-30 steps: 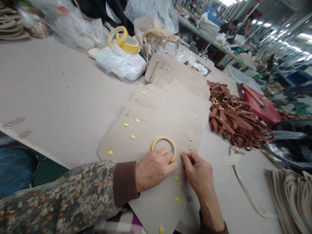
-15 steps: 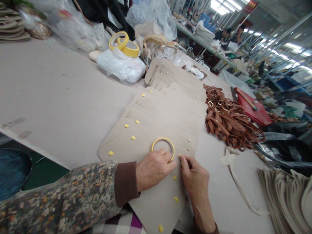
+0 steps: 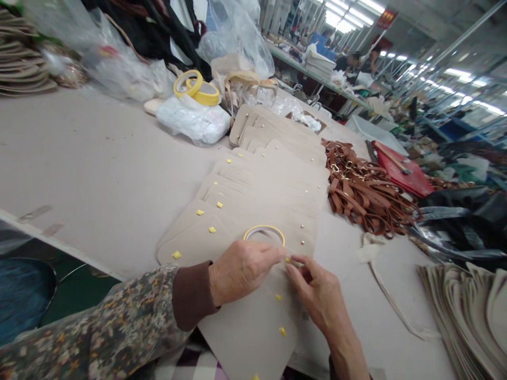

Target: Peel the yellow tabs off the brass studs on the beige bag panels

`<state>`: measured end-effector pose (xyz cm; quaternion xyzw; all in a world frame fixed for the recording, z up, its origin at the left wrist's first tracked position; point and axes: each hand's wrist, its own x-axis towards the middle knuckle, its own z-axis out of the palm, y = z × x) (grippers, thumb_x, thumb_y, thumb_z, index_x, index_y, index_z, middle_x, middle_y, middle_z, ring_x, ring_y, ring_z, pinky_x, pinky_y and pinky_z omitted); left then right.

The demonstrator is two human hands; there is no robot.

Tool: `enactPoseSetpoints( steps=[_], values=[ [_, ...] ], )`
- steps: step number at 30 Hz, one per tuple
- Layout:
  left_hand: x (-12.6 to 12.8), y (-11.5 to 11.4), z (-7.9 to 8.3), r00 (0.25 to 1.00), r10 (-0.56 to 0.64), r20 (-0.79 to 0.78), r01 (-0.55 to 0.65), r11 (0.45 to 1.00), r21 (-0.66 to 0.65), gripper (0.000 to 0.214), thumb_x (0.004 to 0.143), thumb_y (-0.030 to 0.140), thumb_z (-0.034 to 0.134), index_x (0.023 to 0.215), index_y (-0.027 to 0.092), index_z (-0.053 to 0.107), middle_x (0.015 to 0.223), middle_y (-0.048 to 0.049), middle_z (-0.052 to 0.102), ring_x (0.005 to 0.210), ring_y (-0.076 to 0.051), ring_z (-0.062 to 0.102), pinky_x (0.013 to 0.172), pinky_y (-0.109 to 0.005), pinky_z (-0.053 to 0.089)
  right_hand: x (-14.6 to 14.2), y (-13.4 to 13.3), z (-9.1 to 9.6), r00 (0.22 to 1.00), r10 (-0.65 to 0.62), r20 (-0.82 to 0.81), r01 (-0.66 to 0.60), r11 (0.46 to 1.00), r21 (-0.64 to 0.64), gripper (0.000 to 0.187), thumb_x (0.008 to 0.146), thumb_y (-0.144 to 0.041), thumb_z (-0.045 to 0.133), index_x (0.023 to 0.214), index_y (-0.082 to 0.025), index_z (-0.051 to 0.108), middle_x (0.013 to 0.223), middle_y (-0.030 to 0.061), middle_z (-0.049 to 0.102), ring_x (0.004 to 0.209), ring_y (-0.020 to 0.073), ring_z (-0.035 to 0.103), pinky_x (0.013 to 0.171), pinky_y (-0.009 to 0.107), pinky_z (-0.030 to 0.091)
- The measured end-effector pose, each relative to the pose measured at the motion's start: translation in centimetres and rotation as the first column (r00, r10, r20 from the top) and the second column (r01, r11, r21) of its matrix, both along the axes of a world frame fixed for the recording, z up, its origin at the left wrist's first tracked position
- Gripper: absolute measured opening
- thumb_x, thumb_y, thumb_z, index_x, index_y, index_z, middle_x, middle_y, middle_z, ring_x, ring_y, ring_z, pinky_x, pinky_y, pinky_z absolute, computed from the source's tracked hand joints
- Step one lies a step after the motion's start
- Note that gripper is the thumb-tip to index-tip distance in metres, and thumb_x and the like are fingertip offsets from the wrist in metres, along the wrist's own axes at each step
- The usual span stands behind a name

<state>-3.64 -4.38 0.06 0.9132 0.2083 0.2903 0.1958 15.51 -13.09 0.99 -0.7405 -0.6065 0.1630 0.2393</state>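
Note:
My left hand (image 3: 241, 269) grips the near side of a yellow tape roll (image 3: 264, 232), fingers curled round it, resting on a beige leather panel (image 3: 245, 322). My right hand (image 3: 315, 293) meets it fingertip to fingertip and pinches a small yellow tape piece (image 3: 287, 259) at the roll's edge. The panel carries small yellow tape squares (image 3: 282, 331). Behind it, more beige panels (image 3: 269, 179) lie fanned in an overlapping row, some with yellow squares, some with metal studs.
Brown leather straps (image 3: 368, 195) are piled to the right, beside a red case (image 3: 404, 177). Two more yellow tape rolls (image 3: 198, 87) rest on a white plastic bag (image 3: 192, 119). Cut beige pieces (image 3: 471, 316) lie at the right edge. The table's left edge (image 3: 59, 240) is close.
My left hand has lifted the roll's near side and my right fingers have moved in to pinch tape at its edge. The camera has tipped slightly.

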Motion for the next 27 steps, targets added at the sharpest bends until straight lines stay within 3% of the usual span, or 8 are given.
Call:
enactPoseSetpoints(
  steps=[3, 7, 11, 15, 19, 21, 24, 27],
  values=[
    [-0.3, -0.1, -0.1, 0.997, 0.004, 0.079, 0.000, 0.999, -0.046, 0.040, 0.099, 0.020, 0.037, 0.139, 0.017, 0.034, 0.092, -0.0037, 0.067, 0.081, -0.013, 0.065, 0.074, -0.025, 0.053, -0.9, -0.6, 0.7, 0.998, 0.007, -0.058, 0.007, 0.973, 0.231, 0.022, 0.089, -0.031, 0.056, 0.105, -0.019, 0.066, 0.079, 0.0023, 0.070, 0.063, 0.0129, 0.064, 0.062, 0.024, 0.052],
    [-0.2, -0.7, -0.1, 0.993, 0.006, 0.118, -0.007, 1.000, 0.010, 0.039, 0.100, 0.023, 0.038, 0.138, 0.015, 0.032, 0.096, -0.0061, 0.069, 0.082, -0.015, 0.067, 0.072, -0.027, 0.055, -2.0, -0.4, 1.2, 0.980, 0.199, 0.024, -0.193, 0.900, 0.392, 0.022, 0.089, -0.016, 0.055, 0.109, -0.020, 0.064, 0.098, 0.0063, 0.069, 0.085, 0.0150, 0.066, 0.077, 0.027, 0.054],
    [-0.1, -1.2, 0.2, 0.995, 0.000, 0.098, -0.004, 0.999, 0.037, 0.033, 0.101, 0.023, 0.036, 0.132, 0.013, 0.036, 0.090, -0.0061, 0.069, 0.079, -0.016, 0.068, 0.069, -0.027, 0.055, -2.5, -0.1, 1.0, 0.947, 0.299, 0.118, -0.319, 0.837, 0.444, 0.023, 0.088, -0.007, 0.053, 0.102, -0.019, 0.065, 0.094, 0.0061, 0.070, 0.089, 0.0149, 0.066, 0.080, 0.026, 0.054],
    [-0.1, -1.6, 0.3, 0.999, -0.040, 0.031, 0.041, 0.999, -0.031, 0.024, 0.100, 0.021, 0.034, 0.121, 0.014, 0.045, 0.088, -0.0050, 0.067, 0.080, -0.015, 0.065, 0.071, -0.026, 0.053, -2.7, -0.4, 0.6, 0.944, 0.266, 0.196, -0.329, 0.807, 0.490, 0.018, 0.085, -0.005, 0.053, 0.091, -0.019, 0.063, 0.079, 0.0026, 0.069, 0.072, 0.0130, 0.066, 0.070, 0.023, 0.053],
    [0.2, -1.4, 0.5, 0.996, -0.036, -0.085, 0.029, 0.997, -0.075, 0.017, 0.098, 0.018, 0.036, 0.091, 0.017, 0.052, 0.077, -0.0012, 0.060, 0.071, -0.014, 0.060, 0.064, -0.023, 0.047, -3.0, -0.5, 0.3, 0.963, 0.151, 0.225, -0.252, 0.804, 0.538, 0.015, 0.083, -0.007, 0.054, 0.085, -0.018, 0.064, 0.066, -0.0003, 0.065, 0.058, 0.0106, 0.062, 0.060, 0.020, 0.050],
    [0.5, -1.1, 0.7, 0.992, -0.015, -0.127, 0.011, 0.999, -0.034, 0.018, 0.097, 0.017, 0.037, 0.086, 0.017, 0.051, 0.074, -0.0003, 0.057, 0.065, -0.014, 0.056, 0.059, -0.023, 0.043, -3.2, -0.5, 0.2, 0.983, 0.094, 0.158, -0.164, 0.835, 0.525, 0.013, 0.082, -0.011, 0.055, 0.084, -0.019, 0.065, 0.064, -0.0006, 0.066, 0.054, 0.0098, 0.060, 0.057, 0.020, 0.050],
    [1.0, -0.6, 1.3, 0.991, -0.005, -0.135, 0.011, 0.999, 0.045, 0.021, 0.096, 0.016, 0.036, 0.084, 0.018, 0.052, 0.071, 0.0003, 0.054, 0.060, -0.014, 0.050, 0.054, -0.024, 0.037, -3.4, -0.3, 0.2, 0.991, -0.010, -0.132, 0.061, 0.920, 0.388, 0.010, 0.081, -0.020, 0.058, 0.079, -0.018, 0.068, 0.061, -0.0006, 0.066, 0.050, 0.0098, 0.059, 0.052, 0.019, 0.049],
    [1.4, -0.4, 1.8, 0.999, -0.025, -0.038, 0.030, 0.993, 0.112, 0.025, 0.096, 0.016, 0.033, 0.083, 0.019, 0.054, 0.068, 0.0007, 0.052, 0.057, -0.014, 0.046, 0.050, -0.025, 0.032, -2.9, 0.4, 0.3, 0.846, -0.131, -0.517, 0.240, 0.959, 0.151, 0.015, 0.078, -0.031, 0.063, 0.073, -0.017, 0.067, 0.053, -0.0015, 0.063, 0.045, 0.0108, 0.057, 0.045, 0.020, 0.047]
  ],
)
